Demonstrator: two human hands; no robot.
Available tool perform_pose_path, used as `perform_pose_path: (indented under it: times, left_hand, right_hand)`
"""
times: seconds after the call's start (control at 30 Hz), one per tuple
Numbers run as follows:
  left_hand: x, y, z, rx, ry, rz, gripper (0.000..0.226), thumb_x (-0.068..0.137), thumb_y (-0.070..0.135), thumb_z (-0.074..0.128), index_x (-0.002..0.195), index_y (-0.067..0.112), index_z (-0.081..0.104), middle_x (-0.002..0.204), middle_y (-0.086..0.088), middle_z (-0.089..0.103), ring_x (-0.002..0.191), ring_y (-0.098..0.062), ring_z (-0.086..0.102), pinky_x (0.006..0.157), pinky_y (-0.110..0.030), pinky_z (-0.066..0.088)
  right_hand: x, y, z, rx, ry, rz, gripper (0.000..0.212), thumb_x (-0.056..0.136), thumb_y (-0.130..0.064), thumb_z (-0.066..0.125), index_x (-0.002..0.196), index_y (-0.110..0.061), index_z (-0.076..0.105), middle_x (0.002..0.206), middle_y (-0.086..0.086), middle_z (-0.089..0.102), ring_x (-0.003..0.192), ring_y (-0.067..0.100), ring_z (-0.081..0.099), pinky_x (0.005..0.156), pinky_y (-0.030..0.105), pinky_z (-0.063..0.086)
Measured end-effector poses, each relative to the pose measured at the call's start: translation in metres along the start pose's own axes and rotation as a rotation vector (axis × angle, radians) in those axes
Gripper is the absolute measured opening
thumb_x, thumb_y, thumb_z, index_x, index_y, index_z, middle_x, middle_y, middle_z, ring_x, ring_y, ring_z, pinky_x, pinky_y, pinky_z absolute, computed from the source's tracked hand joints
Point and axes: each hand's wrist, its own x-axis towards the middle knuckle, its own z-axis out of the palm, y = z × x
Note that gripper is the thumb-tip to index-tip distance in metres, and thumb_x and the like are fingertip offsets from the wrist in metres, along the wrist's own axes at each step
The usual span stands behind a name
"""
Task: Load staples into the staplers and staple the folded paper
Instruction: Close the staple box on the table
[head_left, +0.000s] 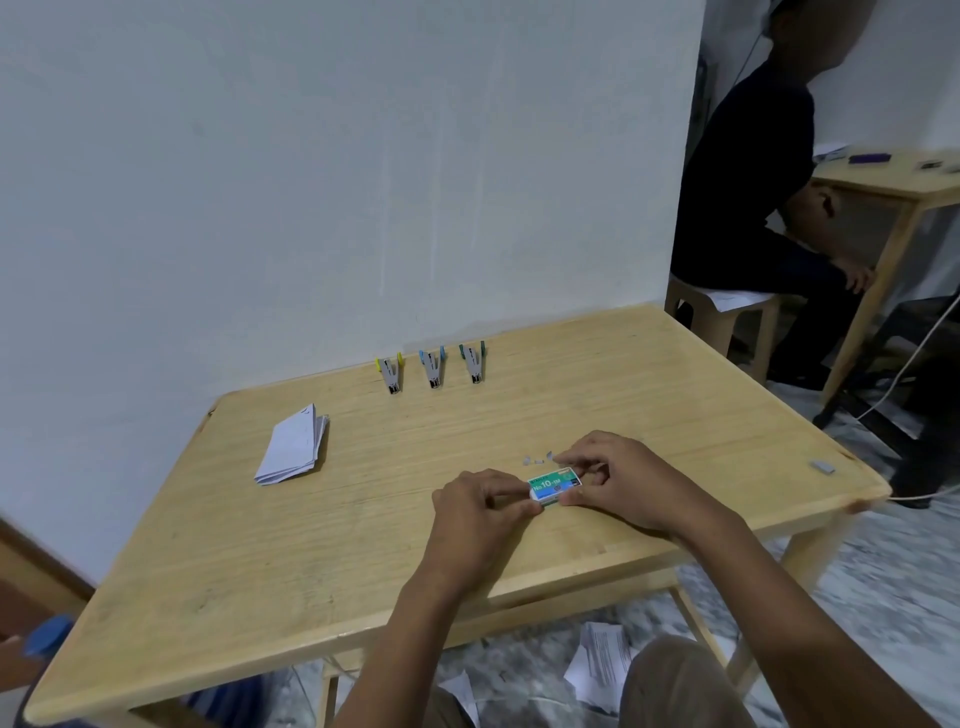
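On the worktop (208, 571), toward its near edge: one staple box (555, 485), green and white, marked "No 10", between your hands; resting or lifted, cannot tell. Your left hand (480, 512) pinches the box's left end with thumb and fingers. Your right hand (618, 480) pinches its right end likewise. Just behind the box: small loose staple pieces (537, 460). Along the far edge, in a row, apart: yellow stapler (390, 374), blue stapler (432, 369), green stapler (474, 362). Left of centre: one stack of folded paper (293, 446). Near the right corner, well apart: one grey strip (822, 466).
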Motion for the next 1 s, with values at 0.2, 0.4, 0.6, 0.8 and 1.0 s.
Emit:
perform_pose_path:
  times: [0.2,0.4,0.6,0.8,1.0]
  left_hand:
    - [-0.001,0.002,0.004,-0.061,0.017,-0.062,0.024,0.074,0.042,0.08,0.089,0.057,0.068,0.082,0.039,0.067,0.097,-0.001,0.064,0.093,-0.049,0.048]
    - [-0.001,0.005,0.006,-0.197,0.079,-0.143,0.015,0.071,0.03,0.086,0.084,0.035,0.079,0.078,0.023,0.074,0.081,0.007,0.067,0.092,-0.04,0.053]
    - [0.001,0.003,0.008,-0.197,0.002,-0.148,0.023,0.061,0.056,0.078,0.082,0.053,0.07,0.084,0.026,0.074,0.092,0.006,0.068,0.099,-0.05,0.045]
    - [0.009,0.01,0.007,0.032,0.073,-0.046,0.029,0.082,0.056,0.067,0.108,0.043,0.069,0.095,0.022,0.073,0.099,0.0,0.062,0.1,-0.037,0.032]
    - [0.029,0.023,0.017,0.195,-0.05,0.143,0.038,0.101,0.03,0.047,0.138,0.02,0.055,0.147,0.0,0.049,0.137,-0.016,0.039,0.109,-0.029,0.027]
  right_hand:
    - [-0.006,-0.002,0.007,0.078,0.126,0.083,0.056,0.073,-0.022,0.086,0.124,-0.019,0.065,0.103,-0.008,0.063,0.089,0.003,0.06,0.063,0.008,0.048]
    - [-0.008,-0.005,0.008,0.087,0.134,0.085,0.053,0.074,-0.02,0.086,0.124,-0.019,0.065,0.098,-0.008,0.065,0.084,0.004,0.061,0.066,0.009,0.05]
    - [-0.006,-0.005,0.007,-0.012,0.098,0.079,0.055,0.077,-0.036,0.082,0.127,-0.025,0.064,0.106,-0.012,0.057,0.089,0.002,0.058,0.072,0.017,0.051]
    - [-0.005,0.005,-0.006,-0.144,0.005,0.104,0.045,0.081,-0.05,0.073,0.123,-0.034,0.064,0.11,-0.021,0.051,0.091,-0.005,0.05,0.072,0.016,0.044]
    - [-0.011,0.023,-0.026,-0.136,0.032,0.157,0.042,0.082,-0.046,0.074,0.12,-0.032,0.063,0.107,-0.02,0.053,0.089,-0.003,0.05,0.066,0.014,0.04]
